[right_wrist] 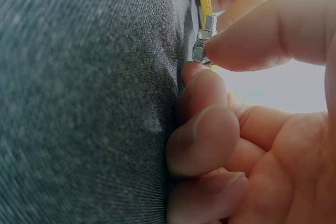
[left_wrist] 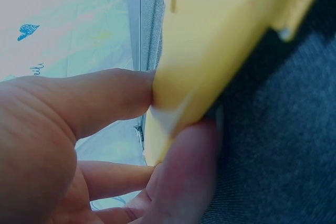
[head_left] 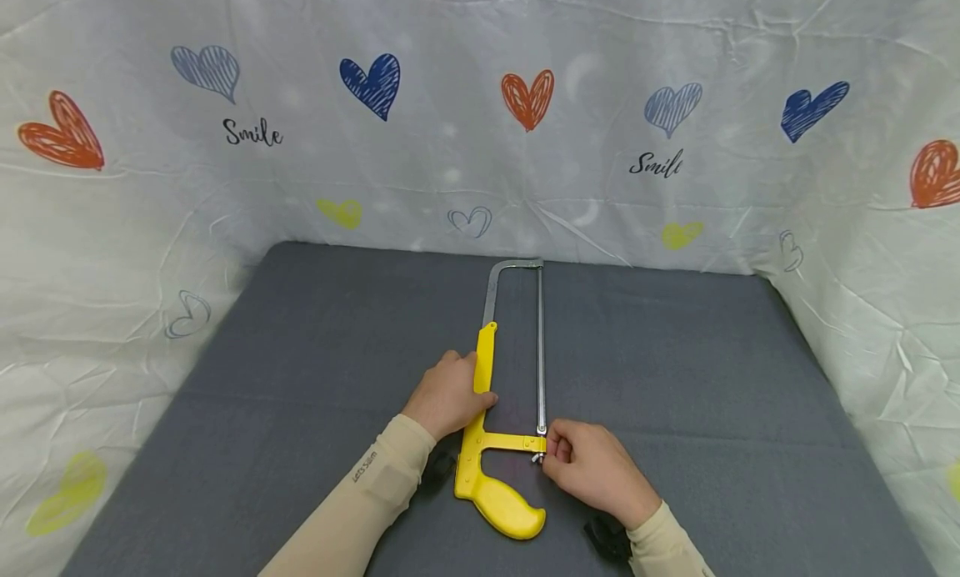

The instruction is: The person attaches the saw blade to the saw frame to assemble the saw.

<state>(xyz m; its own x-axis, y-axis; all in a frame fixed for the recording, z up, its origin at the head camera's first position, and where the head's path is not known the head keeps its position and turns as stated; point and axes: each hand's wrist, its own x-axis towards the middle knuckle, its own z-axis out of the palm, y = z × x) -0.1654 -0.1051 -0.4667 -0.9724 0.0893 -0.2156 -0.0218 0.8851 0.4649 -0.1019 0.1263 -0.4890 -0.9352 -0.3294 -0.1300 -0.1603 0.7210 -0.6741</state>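
Observation:
A hacksaw with a yellow frame (head_left: 471, 452) and yellow handle (head_left: 510, 510) lies on the grey cloth, its handle toward me. The silver bow (head_left: 491, 293) curves at the far end, and the straight blade (head_left: 541, 352) runs along the right side. My left hand (head_left: 444, 395) grips the frame's long yellow part, with thumb and fingers on either side of it (left_wrist: 205, 51). At the near end of the blade, my right hand (head_left: 592, 469) pinches a small metal wing nut (right_wrist: 198, 53) between thumb and index finger. The other right fingers are curled by the cloth.
Grey cloth (head_left: 337, 327) covers the table. A white sheet (head_left: 450, 168) printed with hearts and "Smile" hangs behind and at both sides, meeting the table's far edge close to the saw's tip. Dark wrist-worn items (head_left: 607, 537) show under the wrists.

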